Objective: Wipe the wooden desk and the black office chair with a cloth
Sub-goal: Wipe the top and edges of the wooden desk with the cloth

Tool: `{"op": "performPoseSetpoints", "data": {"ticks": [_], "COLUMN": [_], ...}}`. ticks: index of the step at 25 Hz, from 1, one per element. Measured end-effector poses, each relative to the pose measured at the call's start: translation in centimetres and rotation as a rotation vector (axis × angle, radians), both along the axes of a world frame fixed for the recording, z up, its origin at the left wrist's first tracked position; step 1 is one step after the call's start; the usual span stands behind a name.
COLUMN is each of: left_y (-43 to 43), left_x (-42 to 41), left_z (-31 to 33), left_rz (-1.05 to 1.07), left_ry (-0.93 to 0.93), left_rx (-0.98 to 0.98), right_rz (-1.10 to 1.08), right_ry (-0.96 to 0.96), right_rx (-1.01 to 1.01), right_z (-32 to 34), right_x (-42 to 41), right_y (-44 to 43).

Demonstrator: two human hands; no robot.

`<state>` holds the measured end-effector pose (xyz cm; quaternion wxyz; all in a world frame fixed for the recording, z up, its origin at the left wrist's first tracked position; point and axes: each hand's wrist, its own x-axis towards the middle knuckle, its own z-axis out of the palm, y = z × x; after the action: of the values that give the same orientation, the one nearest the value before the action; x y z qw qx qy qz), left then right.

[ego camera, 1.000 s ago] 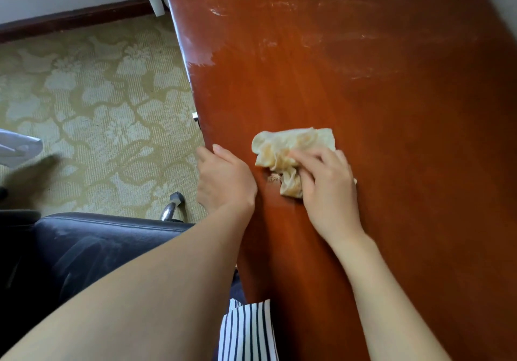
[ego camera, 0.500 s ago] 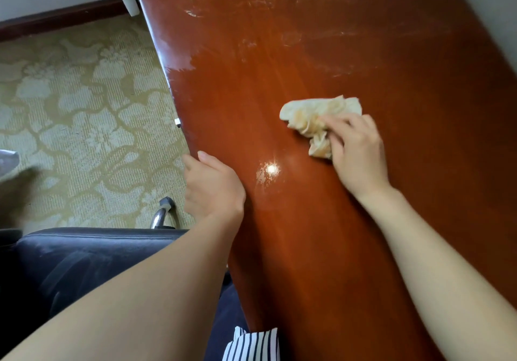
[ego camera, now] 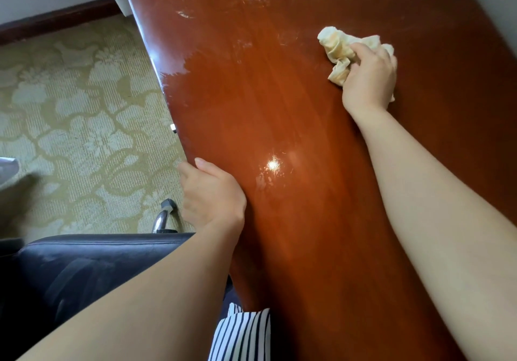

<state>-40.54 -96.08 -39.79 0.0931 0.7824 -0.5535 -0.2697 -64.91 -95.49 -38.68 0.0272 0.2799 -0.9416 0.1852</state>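
One view only: head cam, wide-angle, worn by the person, facing fwd & steeply down. It sits above the near edge of the bench [ego camera: 279, 108], close in; both forearms [ego camera: 447, 234] run up from the bottom of frame. Bench top crosses diagonally, bottom centre to top right, filling most of the right side; its left edge looks bowed. Left hand [ego camera: 212, 195], gripping that edge, sits mid-frame; right hand [ego camera: 369, 78] is farther out, upper right, holding the cloth [ego camera: 338, 50]. Left side looks past the edge to the carpet [ego camera: 70, 108] below, w/ chair seat [ego camera: 70, 271] bottom left & skirting board [ego camera: 56, 20] top left.
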Motion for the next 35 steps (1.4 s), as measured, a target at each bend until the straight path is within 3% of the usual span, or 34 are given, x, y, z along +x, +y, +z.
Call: {"op": "performPoseSetpoints", "data": {"ticks": [11,16,19,26,35], "left_y": [0.0,0.2,0.3,0.2,0.3], "left_x": [0.2,0.5,0.3,-0.1,-0.2], "left_z": [0.0,0.0,0.3,0.3,0.1], "left_rz": [-0.019,-0.017,-0.021,0.004,0.010], "left_ry": [0.030,0.041,0.031,0.003,-0.022], "left_rx": [-0.012,-0.021,-0.020,-0.023,-0.030], "right_rz": [0.484,0.613,0.505,0.000,-0.296], "right_ry": [-0.100,-0.173,-0.124,0.004,0.032], "right_rx": [-0.125,-0.106,-0.099,-0.063,0.023], "right_z": [-0.3,0.2,0.1,0.2,0.6], "right_x": [15.8,16.5,12.1,0.5,-5.0], "right_y": [11.2,15.5,15.0,9.9,4.1]}}
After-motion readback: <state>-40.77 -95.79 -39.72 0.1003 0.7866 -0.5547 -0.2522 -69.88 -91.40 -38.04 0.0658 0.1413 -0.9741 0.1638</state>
